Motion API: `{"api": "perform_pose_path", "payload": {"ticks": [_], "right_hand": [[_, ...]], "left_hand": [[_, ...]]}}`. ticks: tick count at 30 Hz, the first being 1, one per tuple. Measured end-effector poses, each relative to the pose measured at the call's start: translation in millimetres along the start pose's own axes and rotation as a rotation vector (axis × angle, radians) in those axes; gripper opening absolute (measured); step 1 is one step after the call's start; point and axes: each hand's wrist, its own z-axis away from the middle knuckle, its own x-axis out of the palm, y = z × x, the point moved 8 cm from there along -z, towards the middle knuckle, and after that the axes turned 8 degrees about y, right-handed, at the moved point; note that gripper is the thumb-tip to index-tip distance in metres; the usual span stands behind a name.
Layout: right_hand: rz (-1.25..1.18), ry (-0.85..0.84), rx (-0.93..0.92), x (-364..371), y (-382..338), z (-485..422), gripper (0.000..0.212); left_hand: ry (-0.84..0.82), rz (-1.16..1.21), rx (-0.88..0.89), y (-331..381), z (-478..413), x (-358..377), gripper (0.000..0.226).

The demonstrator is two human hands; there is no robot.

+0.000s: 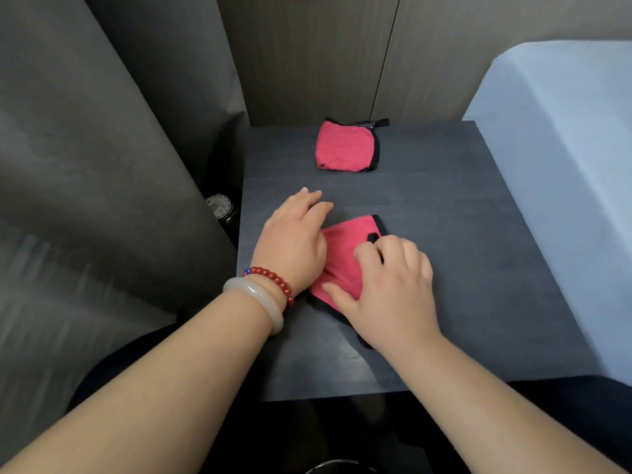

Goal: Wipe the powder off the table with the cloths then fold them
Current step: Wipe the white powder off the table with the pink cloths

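Observation:
Two pink cloths with black trim lie on the dark table (461,268). The far cloth (343,147) sits folded near the back edge, untouched. The near cloth (345,248) lies folded in the middle of the table under both my hands. My left hand (294,241) rests flat on its left edge, fingers stretched forward over the table. My right hand (390,285) presses on its right and near part, fingertips curled at a black loop. Much of the near cloth is hidden by my hands. No powder is visible on the tabletop.
A grey curtain (102,165) hangs close along the table's left side. A pale blue-white bed or cushion (564,165) borders the right side. A small round dial object (219,205) sits low beside the table's left edge. Wood panels stand behind.

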Motion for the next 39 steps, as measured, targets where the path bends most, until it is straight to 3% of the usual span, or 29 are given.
{"api": "perform_pose_path", "payload": {"ticks": [3, 5, 12, 15, 18, 23, 25, 27, 28, 29, 30, 33, 35, 37, 39], "right_hand": [[-0.111, -0.249, -0.087, 24, -10, 10, 0.075], [-0.074, -0.3, -0.136, 35, -6, 18, 0.066], [0.041, -0.003, 0.172, -28, 87, 39, 0.049], [0.124, -0.001, 0.223, -26, 102, 49, 0.047], [0.118, -0.174, 0.156, -2, 93, 55, 0.062], [0.107, -0.299, -0.148, 4, 53, 96, 0.058], [0.158, -0.274, 0.038, -7, 108, 89, 0.057], [0.232, -0.28, 0.427, -16, 184, 81, 0.059], [0.219, -0.291, 0.578, -18, 202, 80, 0.06], [0.218, -0.275, 0.619, -17, 197, 77, 0.061], [0.228, -0.238, 0.546, -13, 172, 74, 0.062], [0.099, -0.236, 0.072, 7, 54, 84, 0.063], [0.077, -0.296, -0.062, 7, 48, 86, 0.062], [0.19, -0.249, 0.096, 1, 116, 70, 0.062], [0.259, -0.256, 0.437, -12, 195, 62, 0.063]], "left_hand": [[0.008, 0.031, -0.059, 8, 12, 2, 0.043], [0.022, 0.073, -0.136, 3, 19, -2, 0.041], [-0.056, -0.013, -0.115, 7, 36, 0, 0.039], [-0.148, -0.062, -0.043, 28, 43, 22, 0.042], [-0.21, -0.139, -0.039, 40, 46, 44, 0.049], [-0.205, -0.24, -0.044, 40, 48, 52, 0.053], [-0.209, -0.234, -0.043, 40, 48, 53, 0.053], [-0.207, -0.251, -0.044, 41, 49, 53, 0.053], [-0.209, -0.26, -0.046, 42, 49, 54, 0.053], [-0.212, -0.265, -0.049, 43, 49, 54, 0.053], [-0.215, -0.269, -0.052, 43, 49, 55, 0.053], [-0.216, -0.268, -0.047, 40, 49, 55, 0.053], [-0.214, -0.258, -0.04, 40, 48, 54, 0.052], [-0.214, -0.26, -0.039, 41, 48, 54, 0.052], [-0.217, -0.266, -0.042, 42, 48, 55, 0.052]]}}
